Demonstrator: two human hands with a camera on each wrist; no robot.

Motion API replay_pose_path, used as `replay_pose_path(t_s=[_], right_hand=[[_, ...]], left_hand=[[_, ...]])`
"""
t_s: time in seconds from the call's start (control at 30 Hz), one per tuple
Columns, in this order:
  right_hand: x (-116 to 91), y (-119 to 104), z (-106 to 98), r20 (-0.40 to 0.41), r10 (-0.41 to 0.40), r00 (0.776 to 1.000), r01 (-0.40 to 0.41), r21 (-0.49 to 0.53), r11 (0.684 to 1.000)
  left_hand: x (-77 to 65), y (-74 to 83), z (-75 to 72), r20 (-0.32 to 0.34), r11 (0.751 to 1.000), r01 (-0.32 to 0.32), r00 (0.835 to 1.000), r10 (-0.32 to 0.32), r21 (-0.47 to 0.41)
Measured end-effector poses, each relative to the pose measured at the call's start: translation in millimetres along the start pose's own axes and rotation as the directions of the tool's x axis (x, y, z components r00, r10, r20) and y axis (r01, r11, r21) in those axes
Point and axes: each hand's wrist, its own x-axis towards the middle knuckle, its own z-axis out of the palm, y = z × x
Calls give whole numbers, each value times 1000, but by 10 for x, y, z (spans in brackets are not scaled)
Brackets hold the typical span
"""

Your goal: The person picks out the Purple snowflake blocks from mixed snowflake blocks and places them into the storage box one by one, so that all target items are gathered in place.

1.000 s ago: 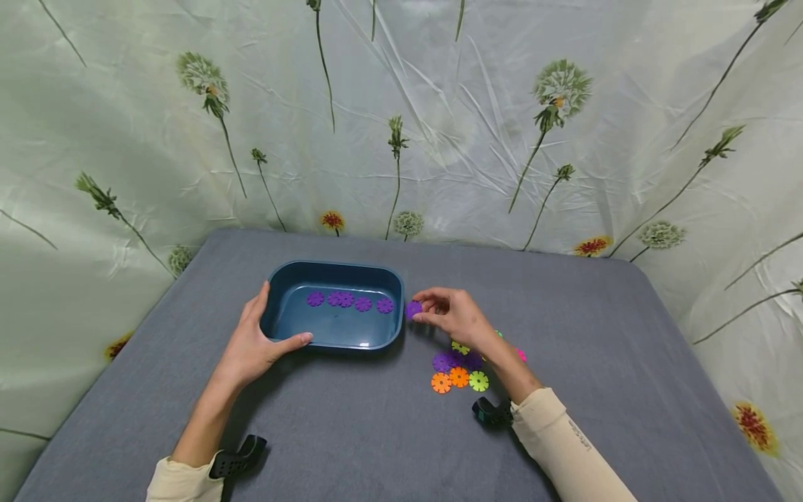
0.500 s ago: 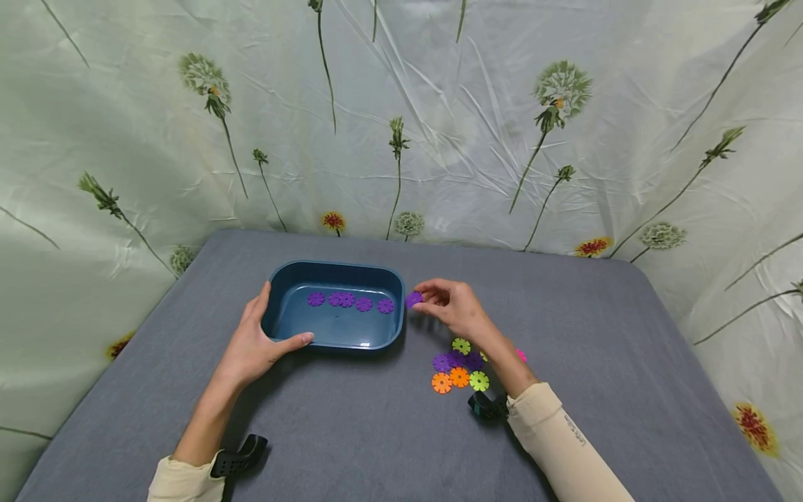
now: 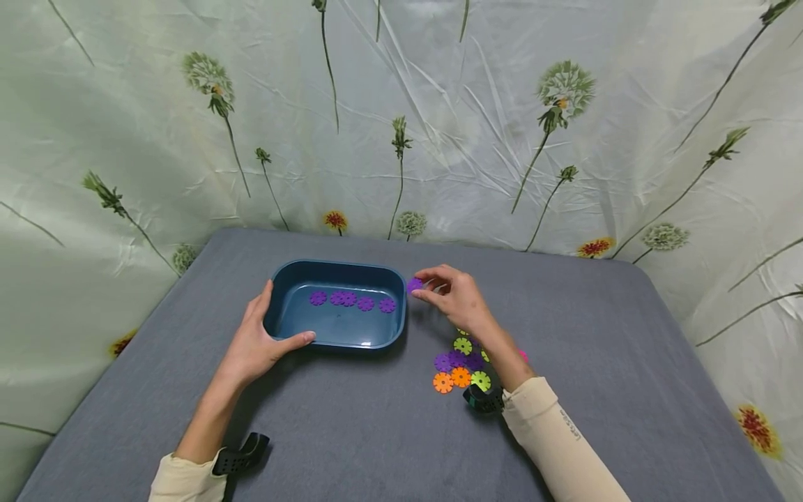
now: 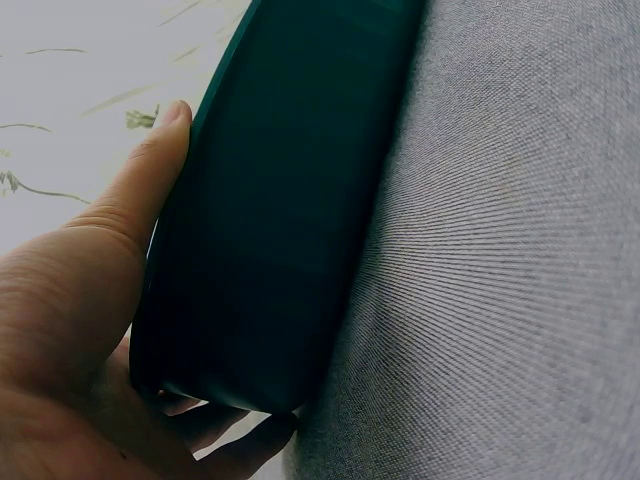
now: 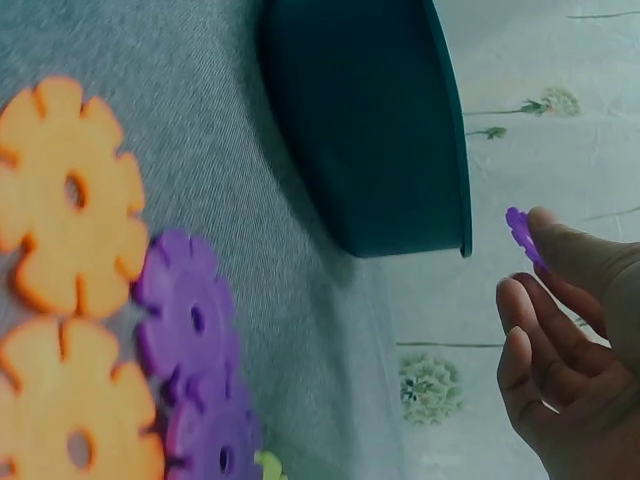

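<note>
Head view: both hands over a grey-covered table (image 3: 351, 432), a blue tub (image 3: 339, 329) between them.
Left hand (image 3: 247, 345): holding the tub's near left corner; thumb along the near rim, fingers round the end wall, as the left wrist view bears out.
Right hand (image 3: 461, 296): pinching one purple disc (image 3: 414, 284) between thumb and forefinger; other fingers bent, nothing in them.
Pinched disc: at the right fingertips, raised off the table, just outside the tub's right end; whether it touches the rim, cannot tell.
Tub discs (image 3: 366, 304): five purple, in a loose row, left of the right fingertips; two touch or overlap.
Loose discs (image 3: 442, 383): orange, purple, yellow-green and a bit of pink, nearer the person than the right hand, partly hidden under its forearm.
Step in hand: looks like carrying a purple disc to the tub.
Next move: would call for shifting the right hand leftward over the rim, then letting go; left hand need only steady the tub.
</note>
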Motion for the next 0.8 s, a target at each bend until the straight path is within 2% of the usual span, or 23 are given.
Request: replay_pose_path(t_s=[0.33, 0.8], right_hand=[[54, -136, 165, 4, -55, 999, 54, 69, 996], [118, -281, 411, 23, -105, 994, 102, 106, 989]], left_hand=[[-1, 7, 9, 4, 1000, 8, 1000, -8, 1], [-6, 13, 9, 8, 1000, 22, 1000, -22, -4]])
